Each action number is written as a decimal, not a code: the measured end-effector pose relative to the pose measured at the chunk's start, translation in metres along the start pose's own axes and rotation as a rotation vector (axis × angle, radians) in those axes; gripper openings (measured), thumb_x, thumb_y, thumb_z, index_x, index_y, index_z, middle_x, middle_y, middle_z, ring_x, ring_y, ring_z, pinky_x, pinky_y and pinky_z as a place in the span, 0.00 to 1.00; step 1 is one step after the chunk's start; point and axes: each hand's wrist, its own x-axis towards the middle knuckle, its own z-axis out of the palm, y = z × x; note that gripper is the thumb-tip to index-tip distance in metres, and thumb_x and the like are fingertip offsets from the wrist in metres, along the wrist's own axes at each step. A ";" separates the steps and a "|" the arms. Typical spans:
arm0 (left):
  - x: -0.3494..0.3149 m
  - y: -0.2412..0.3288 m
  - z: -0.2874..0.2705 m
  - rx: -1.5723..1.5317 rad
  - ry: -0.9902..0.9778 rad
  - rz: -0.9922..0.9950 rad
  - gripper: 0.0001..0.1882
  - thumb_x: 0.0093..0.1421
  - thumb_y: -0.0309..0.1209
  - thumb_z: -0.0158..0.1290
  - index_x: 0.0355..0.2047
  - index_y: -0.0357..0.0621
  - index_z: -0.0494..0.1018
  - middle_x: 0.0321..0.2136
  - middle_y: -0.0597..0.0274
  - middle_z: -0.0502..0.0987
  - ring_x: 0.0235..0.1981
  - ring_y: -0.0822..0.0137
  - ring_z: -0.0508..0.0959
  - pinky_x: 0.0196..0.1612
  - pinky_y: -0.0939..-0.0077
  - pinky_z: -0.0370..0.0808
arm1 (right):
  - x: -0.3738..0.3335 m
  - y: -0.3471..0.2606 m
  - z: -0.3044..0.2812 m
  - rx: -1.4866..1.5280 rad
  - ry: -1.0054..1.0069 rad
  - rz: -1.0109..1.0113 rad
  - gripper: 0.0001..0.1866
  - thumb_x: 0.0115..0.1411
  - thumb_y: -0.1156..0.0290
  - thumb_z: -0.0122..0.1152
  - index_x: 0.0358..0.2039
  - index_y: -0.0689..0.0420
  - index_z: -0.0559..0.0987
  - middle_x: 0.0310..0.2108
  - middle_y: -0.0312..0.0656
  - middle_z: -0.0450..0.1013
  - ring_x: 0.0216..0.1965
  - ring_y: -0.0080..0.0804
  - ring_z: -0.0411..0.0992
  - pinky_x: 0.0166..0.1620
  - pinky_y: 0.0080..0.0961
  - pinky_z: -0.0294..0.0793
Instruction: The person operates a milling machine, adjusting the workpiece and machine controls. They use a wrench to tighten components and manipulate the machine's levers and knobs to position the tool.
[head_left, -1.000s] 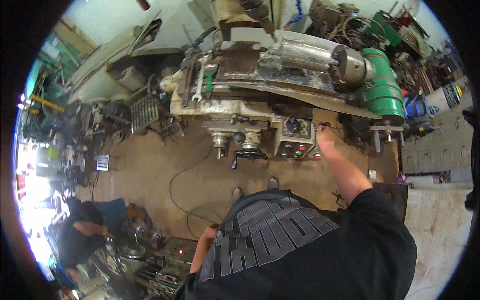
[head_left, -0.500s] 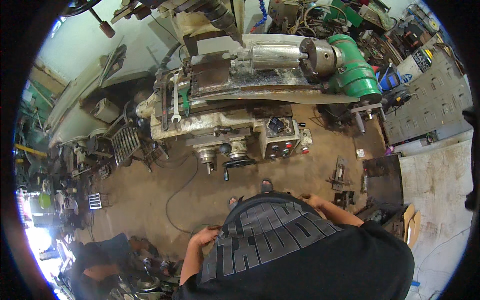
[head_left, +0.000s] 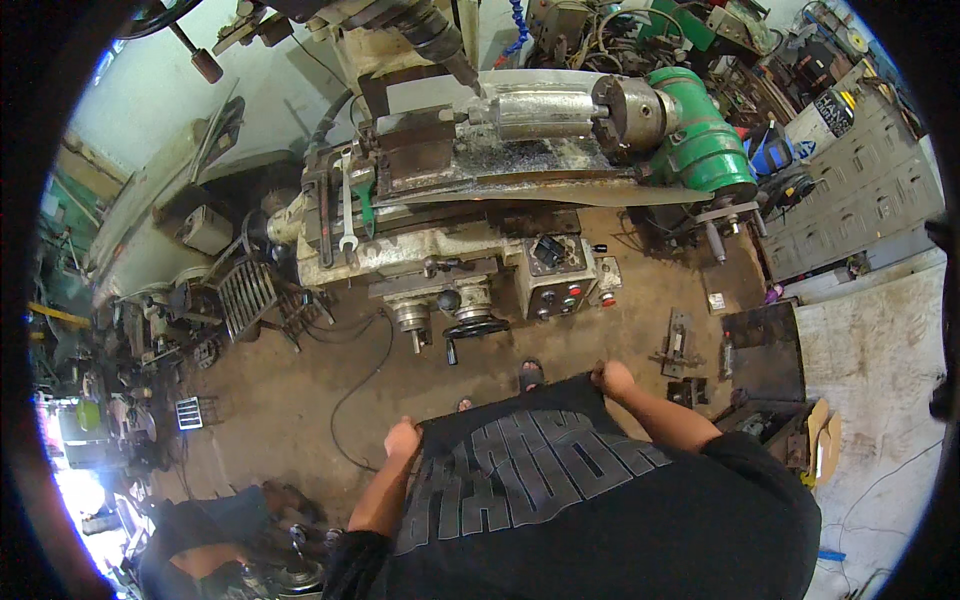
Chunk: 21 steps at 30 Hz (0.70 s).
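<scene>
My left hand point(head_left: 403, 438) is closed on one corner of the hem of my black T-shirt point(head_left: 590, 520). At the opposite corner, my right hand point(head_left: 613, 380) grips the same hem, so the cloth is stretched out in a straight edge between them. Beyond the shirt stands a milling machine with a handwheel point(head_left: 476, 327) and a control box point(head_left: 556, 275). On its table a silvery cylindrical workpiece point(head_left: 545, 114) sits in a chuck point(head_left: 635, 114) beside a green dividing head point(head_left: 700, 135). A wrench point(head_left: 348, 205) and a green-handled brush point(head_left: 366, 207) lie at the table's left end.
A cable point(head_left: 345, 400) runs over the brown floor. Metal fixtures point(head_left: 678, 340) lie on the floor to the right, near a grey locker point(head_left: 850, 190). At lower left another person point(head_left: 205, 530) is close to some machinery. A slatted metal rack point(head_left: 247, 298) stands left of the mill.
Both hands have moved forward and out from my waist, pulling the shirt hem taut and away from my body. The machine and the tools on it stay as they were.
</scene>
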 end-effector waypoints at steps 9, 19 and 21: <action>-0.047 -0.034 0.031 -0.375 -0.478 0.161 0.18 0.61 0.40 0.52 0.45 0.42 0.77 0.42 0.51 0.80 0.43 0.53 0.79 0.44 0.58 0.76 | 0.011 0.050 0.059 0.207 -0.665 -0.356 0.17 0.65 0.57 0.52 0.44 0.54 0.81 0.36 0.43 0.77 0.36 0.35 0.74 0.40 0.35 0.75; -0.137 -0.105 0.113 -0.669 -0.532 -0.058 0.19 0.58 0.42 0.56 0.46 0.44 0.78 0.45 0.53 0.79 0.47 0.56 0.78 0.47 0.58 0.75 | 0.013 0.026 -0.021 -0.195 -0.707 -0.359 0.15 0.60 0.67 0.60 0.46 0.56 0.82 0.41 0.48 0.80 0.41 0.38 0.77 0.39 0.42 0.75; -0.142 -0.103 0.124 -0.690 -0.513 -0.080 0.20 0.58 0.42 0.57 0.46 0.45 0.78 0.46 0.54 0.79 0.47 0.56 0.78 0.47 0.58 0.75 | 0.027 -0.009 -0.063 0.068 -0.214 -0.292 0.11 0.57 0.68 0.62 0.37 0.61 0.82 0.37 0.52 0.80 0.40 0.45 0.77 0.39 0.44 0.74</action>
